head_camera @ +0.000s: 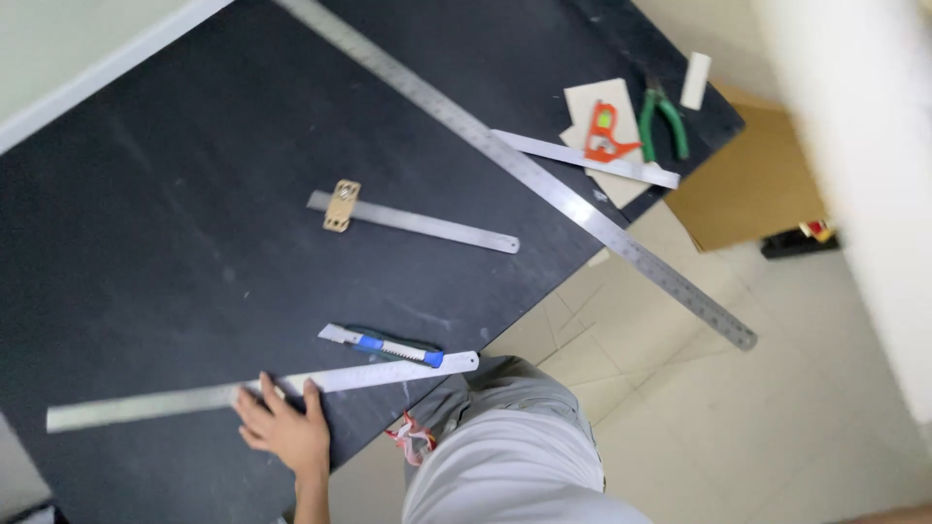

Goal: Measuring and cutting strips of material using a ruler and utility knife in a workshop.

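Fingers (260,388) spread flat — pressing down on the steel ruler (175,399) beneath them.

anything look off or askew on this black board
The long steel ruler lies diagonally and its far end sticks well out past the edge of the black board, unsupported over the floor. The left hand rests on another ruler.
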